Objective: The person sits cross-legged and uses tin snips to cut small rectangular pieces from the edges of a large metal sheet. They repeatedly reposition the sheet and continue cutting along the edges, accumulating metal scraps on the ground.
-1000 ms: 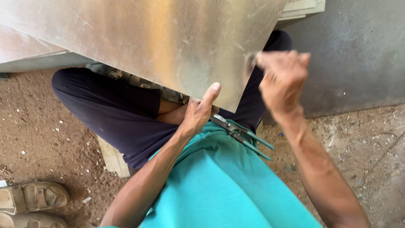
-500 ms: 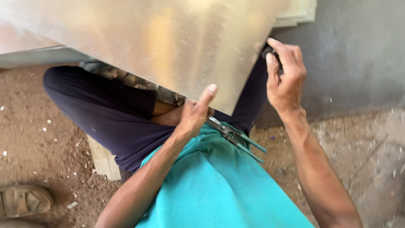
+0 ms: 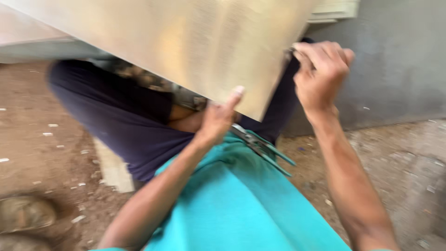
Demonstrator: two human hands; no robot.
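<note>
**Holding the big metal sheet**

I see my left hand (image 3: 218,118) pinching the low edge of the metal sheet (image 3: 186,42) over my lap. My right hand (image 3: 320,74) is closed on its side edge (blurry). Snips (image 3: 262,148) lie on my lap. I should grip firmly, away from sharp corners.

One large metal sheet (image 3: 186,42), filling the upper frame. Two hands: left hand (image 3: 218,118) at centre, right hand (image 3: 320,74) at upper right. One pair of green-handled snips (image 3: 265,149) below centre. One wooden block (image 3: 114,169) at lower left. One blurred sandal (image 3: 25,214) in the bottom left corner.
</note>
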